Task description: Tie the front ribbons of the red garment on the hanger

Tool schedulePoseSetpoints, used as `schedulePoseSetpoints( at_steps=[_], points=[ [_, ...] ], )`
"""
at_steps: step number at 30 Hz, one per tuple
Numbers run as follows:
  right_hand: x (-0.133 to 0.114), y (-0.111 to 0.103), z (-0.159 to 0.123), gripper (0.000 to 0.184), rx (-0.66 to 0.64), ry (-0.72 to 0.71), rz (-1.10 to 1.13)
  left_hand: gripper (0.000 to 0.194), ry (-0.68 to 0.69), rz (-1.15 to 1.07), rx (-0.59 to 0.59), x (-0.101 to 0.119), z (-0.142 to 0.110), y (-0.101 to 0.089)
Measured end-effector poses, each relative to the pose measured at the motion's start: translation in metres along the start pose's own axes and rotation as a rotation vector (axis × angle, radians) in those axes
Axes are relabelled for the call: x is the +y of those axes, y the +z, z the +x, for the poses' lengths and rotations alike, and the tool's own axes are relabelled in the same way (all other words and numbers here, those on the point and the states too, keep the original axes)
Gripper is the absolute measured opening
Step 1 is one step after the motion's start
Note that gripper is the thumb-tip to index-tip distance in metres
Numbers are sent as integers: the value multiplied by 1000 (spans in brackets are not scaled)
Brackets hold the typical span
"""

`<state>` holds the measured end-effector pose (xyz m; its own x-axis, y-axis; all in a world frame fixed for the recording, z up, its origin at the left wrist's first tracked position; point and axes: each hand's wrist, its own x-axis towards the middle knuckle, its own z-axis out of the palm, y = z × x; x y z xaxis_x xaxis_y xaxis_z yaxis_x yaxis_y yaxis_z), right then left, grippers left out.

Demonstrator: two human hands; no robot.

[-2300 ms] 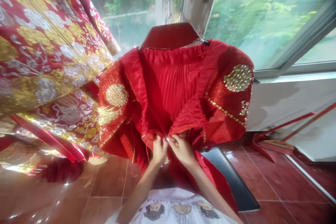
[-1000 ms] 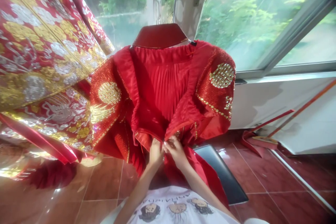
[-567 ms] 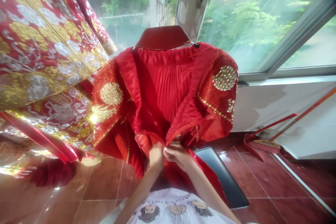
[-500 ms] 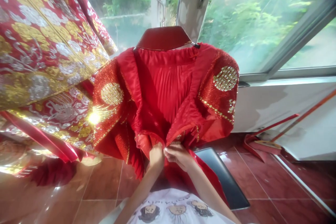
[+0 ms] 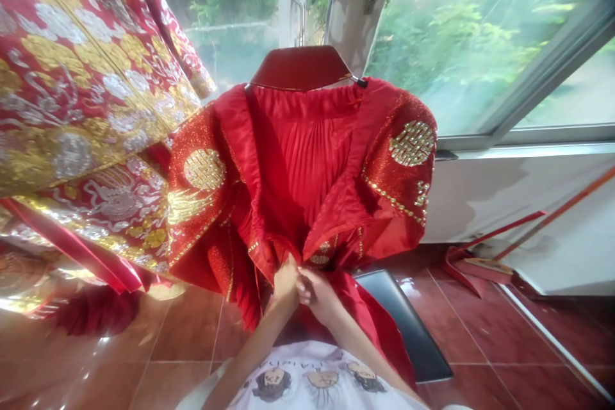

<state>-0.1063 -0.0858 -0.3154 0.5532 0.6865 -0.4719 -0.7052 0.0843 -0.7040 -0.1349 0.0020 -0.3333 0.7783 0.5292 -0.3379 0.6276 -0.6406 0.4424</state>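
A red robe [image 5: 312,166] with gold emblems on both front panels hangs open on a dark red hanger [image 5: 302,67] in front of the window. Its pleated red lining shows in the middle. My left hand [image 5: 285,287] and my right hand [image 5: 314,291] meet low at the robe's front opening, fingers pinched together on the two front edges. What exactly sits between the fingertips is hidden by the cloth.
A red and gold brocade garment [image 5: 81,109] hangs at the left, close beside the robe. A black flat panel [image 5: 408,327] lies on the red tiled floor [image 5: 504,346]. Red strips [image 5: 480,262] lie by the white wall under the window [image 5: 471,38].
Both hands have stayed pinched at the front opening and slid slightly lower and closer to me. The robe's front edges are pulled nearer together.
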Motion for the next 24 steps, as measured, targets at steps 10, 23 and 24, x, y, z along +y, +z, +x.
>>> schedulePoseSetpoints(
  at_steps=[10, 23, 24],
  points=[
    [-1, -15, 12, 36, 160, -340, -264, 31, 147, -190, 76, -7, -1, 5],
    [-4, -8, 11, 39, 161, -345, -408, 32, 87, -172, 39, -4, 3, 10],
    [-3, -6, 10, 42, 135, -311, -384, 31, 83, -173, 25, -4, 4, 12]
  ],
)
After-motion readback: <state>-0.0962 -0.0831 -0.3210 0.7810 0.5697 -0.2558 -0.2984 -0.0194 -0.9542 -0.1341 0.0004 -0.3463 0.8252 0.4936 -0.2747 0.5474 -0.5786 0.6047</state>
